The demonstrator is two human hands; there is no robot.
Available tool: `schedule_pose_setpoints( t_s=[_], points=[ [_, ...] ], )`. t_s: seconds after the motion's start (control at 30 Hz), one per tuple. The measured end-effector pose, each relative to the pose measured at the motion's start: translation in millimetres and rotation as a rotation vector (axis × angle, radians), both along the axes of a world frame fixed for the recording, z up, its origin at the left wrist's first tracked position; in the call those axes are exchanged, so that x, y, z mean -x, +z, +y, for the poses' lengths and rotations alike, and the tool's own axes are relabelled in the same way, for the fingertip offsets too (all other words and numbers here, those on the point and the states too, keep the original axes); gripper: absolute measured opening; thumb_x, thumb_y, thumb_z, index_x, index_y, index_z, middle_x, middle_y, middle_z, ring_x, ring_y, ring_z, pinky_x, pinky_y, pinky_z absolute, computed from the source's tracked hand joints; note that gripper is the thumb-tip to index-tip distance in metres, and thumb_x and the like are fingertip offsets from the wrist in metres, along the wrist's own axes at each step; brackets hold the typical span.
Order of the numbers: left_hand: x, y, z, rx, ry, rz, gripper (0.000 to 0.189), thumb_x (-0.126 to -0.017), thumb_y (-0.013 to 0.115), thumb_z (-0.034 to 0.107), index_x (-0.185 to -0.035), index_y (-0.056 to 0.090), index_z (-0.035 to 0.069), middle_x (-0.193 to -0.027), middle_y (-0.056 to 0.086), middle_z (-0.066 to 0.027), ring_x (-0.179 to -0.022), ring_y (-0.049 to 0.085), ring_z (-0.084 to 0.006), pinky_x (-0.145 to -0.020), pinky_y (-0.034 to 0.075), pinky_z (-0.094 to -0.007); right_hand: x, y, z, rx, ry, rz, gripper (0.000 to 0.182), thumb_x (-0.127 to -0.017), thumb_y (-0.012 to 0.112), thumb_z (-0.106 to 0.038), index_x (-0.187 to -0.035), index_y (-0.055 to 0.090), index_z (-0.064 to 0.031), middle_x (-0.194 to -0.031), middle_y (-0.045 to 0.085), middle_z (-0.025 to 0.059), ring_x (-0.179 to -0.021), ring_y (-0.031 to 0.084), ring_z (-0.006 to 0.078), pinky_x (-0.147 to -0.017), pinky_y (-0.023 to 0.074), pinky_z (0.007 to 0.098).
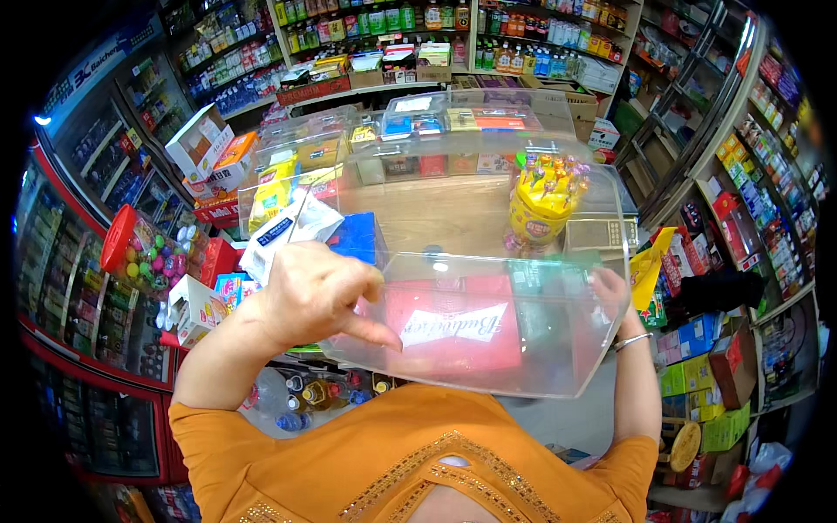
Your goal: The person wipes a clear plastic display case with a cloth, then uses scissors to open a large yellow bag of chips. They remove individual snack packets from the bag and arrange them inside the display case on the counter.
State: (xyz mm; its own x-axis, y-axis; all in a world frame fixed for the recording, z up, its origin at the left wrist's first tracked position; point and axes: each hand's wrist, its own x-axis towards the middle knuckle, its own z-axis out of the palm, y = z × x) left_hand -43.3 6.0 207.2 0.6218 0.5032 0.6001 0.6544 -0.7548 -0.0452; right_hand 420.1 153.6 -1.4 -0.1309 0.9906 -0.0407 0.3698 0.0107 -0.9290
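Note:
A clear plastic box (458, 314) is tilted in front of my chest, with red and green packs showing through it. My left hand (327, 297) grips its left side, the thumb along the near part and the fingers curled. At the opposite side, my right hand (609, 287) is seen through the clear wall and holds that edge; its fingers are partly blurred. Beyond the box, a yellow tub of lollipops (539, 202) stands on the wooden counter (431, 202). Beside my left hand lie a white pouch (307, 222) and a blue box (356, 238).
Clear display cases (510, 124) line the counter's far side. A red-lidded candy jar (144, 252) and open white cartons (199, 144) are at the left. Drink bottles (314, 395) stand below the counter. A ladder (680, 98) and stocked shelves (771, 163) are at the right.

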Motion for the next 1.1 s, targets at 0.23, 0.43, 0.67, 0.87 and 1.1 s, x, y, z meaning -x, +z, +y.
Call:
schedule_pose_setpoints(
  t_s=[0.23,0.43,0.67,0.87,1.1],
  points=[
    [-10.4,-7.2,-12.1,0.105,-0.064,0.164,0.041,-0.067,0.074,0.052,-0.077,0.057,0.015,-0.061,0.056,0.004,-0.051,0.058,-0.017,-0.047,0.043,-0.0277,58.7,104.1,38.0,0.322,0.217,0.622,0.063,-0.096,0.043,-0.056,-0.12,0.058,0.0005,-0.12,0.062,0.0149,-0.11,0.059,0.0267,-0.099,0.0393,0.0436],
    [-1.2,-24.8,-15.0,0.107,-0.043,0.123,0.046,-0.062,0.081,0.052,-0.081,0.06,0.015,-0.059,0.056,0.008,-0.048,0.056,-0.0132,-0.043,0.04,-0.0249,121.7,144.2,48.9,0.245,0.036,0.409,0.04,-0.092,0.062,-0.039,-0.105,0.062,-0.0018,-0.1,0.068,0.0091,-0.103,0.061,0.0237,-0.093,0.0429,0.0394],
    [-10.7,-34.9,-9.1,-0.001,0.05,0.08,0.036,-0.075,0.07,0.046,-0.08,0.053,0.015,-0.062,0.05,0.0022,-0.051,0.054,-0.0164,-0.048,0.041,-0.0277,162.0,234.7,101.3,-0.026,0.084,0.478,0.018,-0.096,0.059,-0.02,-0.099,0.056,-0.003,-0.085,0.064,0.0063,-0.082,0.06,0.0183,-0.074,0.0504,0.0324],
    [-12.1,-71.0,28.0,0.04,0.174,0.086,0.039,-0.071,0.076,0.043,-0.087,0.057,0.013,-0.07,0.06,0.0025,-0.057,0.057,-0.0163,-0.056,0.042,-0.028,213.3,224.0,129.6,-0.329,0.365,0.695,0.014,-0.092,0.065,-0.018,-0.094,0.056,-0.0071,-0.09,0.068,0.0057,-0.087,0.063,0.0141,-0.081,0.0503,0.0274],
    [-19.8,-111.2,80.3,0.059,0.328,-0.025,0.035,-0.069,0.077,0.033,-0.088,0.055,0.014,-0.076,0.06,0.0005,-0.075,0.061,-0.0184,-0.07,0.037,-0.0338,218.7,195.6,204.4,-0.47,0.255,0.759,0.014,-0.093,0.063,-0.018,-0.095,0.059,-0.0049,-0.093,0.068,0.0068,-0.088,0.064,0.0165,-0.083,0.0492,0.0292]
  ],
)
